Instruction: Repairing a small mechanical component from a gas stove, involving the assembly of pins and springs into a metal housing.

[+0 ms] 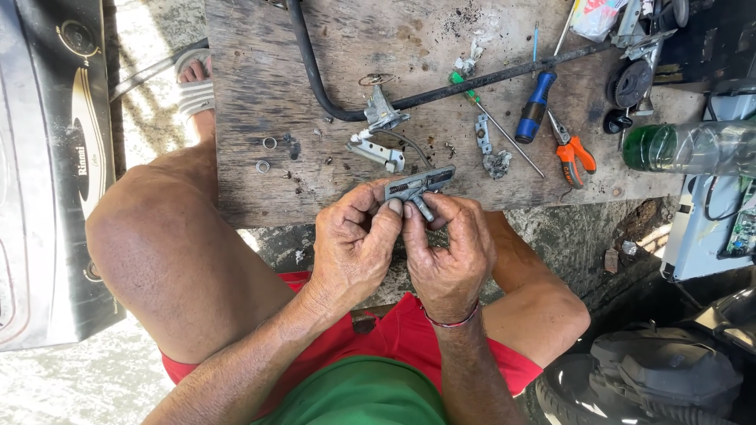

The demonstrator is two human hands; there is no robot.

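Together, the left hand (354, 244) and the right hand (449, 252) pinch a small grey T-shaped metal part (420, 187), fingertips closed on its stem, holding it just above the near edge of the weathered wooden board (260, 79). Just beyond it on the board lie a bent silver metal bracket (376, 151), a green-handled thin screwdriver (494, 120), a blue-handled screwdriver (535, 106) and orange-handled pliers (571, 149). A black curved hose (315, 79) crosses the board, and a green-and-clear plastic bottle (689, 148) lies at its right end.
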